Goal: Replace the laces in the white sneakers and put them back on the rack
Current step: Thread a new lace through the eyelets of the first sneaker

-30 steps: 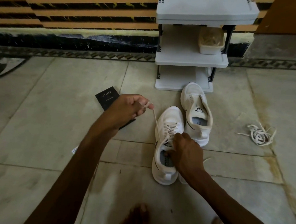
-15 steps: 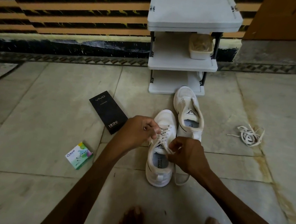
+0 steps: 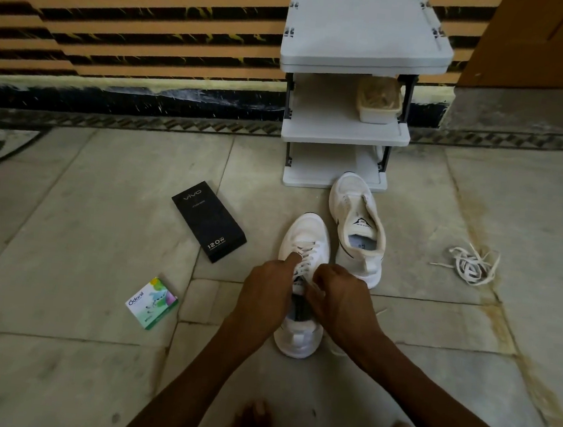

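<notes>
Matt cloth sneakers [image 3: 360, 200], woven laces [image 3: 308, 250]; smooth plastic rack [image 3: 366, 28]; matt card box [image 3: 208, 222]; smooth, stained stone floor [image 3: 82, 228], faintly glossy.

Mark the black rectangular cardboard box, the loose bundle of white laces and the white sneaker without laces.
Black rectangular cardboard box [image 3: 208, 222]: head view, middle of top face.
Loose bundle of white laces [image 3: 473, 266]: head view, centre of tangle.
White sneaker without laces [image 3: 350, 194]: head view, toe cap.
</notes>
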`<state>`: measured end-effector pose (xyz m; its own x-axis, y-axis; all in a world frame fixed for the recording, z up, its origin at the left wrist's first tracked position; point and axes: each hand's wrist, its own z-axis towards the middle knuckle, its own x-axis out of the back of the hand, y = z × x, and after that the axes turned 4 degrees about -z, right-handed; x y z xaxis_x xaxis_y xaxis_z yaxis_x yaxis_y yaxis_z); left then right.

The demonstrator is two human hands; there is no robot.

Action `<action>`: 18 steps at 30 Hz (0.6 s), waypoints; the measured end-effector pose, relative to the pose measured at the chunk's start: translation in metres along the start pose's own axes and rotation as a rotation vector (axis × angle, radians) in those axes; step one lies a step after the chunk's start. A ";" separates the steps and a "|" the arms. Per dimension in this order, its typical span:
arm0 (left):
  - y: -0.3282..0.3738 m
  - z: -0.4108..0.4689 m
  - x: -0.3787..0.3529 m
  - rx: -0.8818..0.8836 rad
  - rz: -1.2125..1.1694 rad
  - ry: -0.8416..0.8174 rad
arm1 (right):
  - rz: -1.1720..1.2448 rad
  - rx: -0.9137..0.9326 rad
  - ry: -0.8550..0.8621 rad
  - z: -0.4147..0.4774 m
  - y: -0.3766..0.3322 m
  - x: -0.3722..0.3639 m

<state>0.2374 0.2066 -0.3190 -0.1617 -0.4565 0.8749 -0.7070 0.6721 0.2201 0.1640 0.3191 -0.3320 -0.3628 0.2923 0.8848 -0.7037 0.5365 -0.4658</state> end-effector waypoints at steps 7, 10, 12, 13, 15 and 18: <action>-0.011 -0.011 0.004 -0.157 -0.082 0.245 | 0.183 -0.070 0.034 0.010 0.006 0.004; -0.014 -0.012 0.006 -0.159 -0.153 0.237 | 0.207 -0.114 0.006 0.012 0.007 0.004; -0.017 -0.012 0.006 -0.145 -0.236 0.251 | 0.246 -0.187 -0.024 0.013 0.007 0.007; -0.019 -0.011 0.006 -0.137 -0.268 0.257 | 0.276 -0.232 -0.057 0.014 0.006 0.009; -0.024 -0.010 0.006 -0.125 -0.305 0.267 | 0.288 -0.291 -0.145 0.016 0.004 0.015; -0.032 -0.010 0.007 -0.151 -0.378 0.317 | 0.291 -0.323 -0.259 0.021 0.000 0.026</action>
<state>0.2658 0.1878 -0.3160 0.3191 -0.5008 0.8046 -0.5644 0.5816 0.5859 0.1416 0.3100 -0.3089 -0.6839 0.2823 0.6727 -0.3410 0.6915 -0.6368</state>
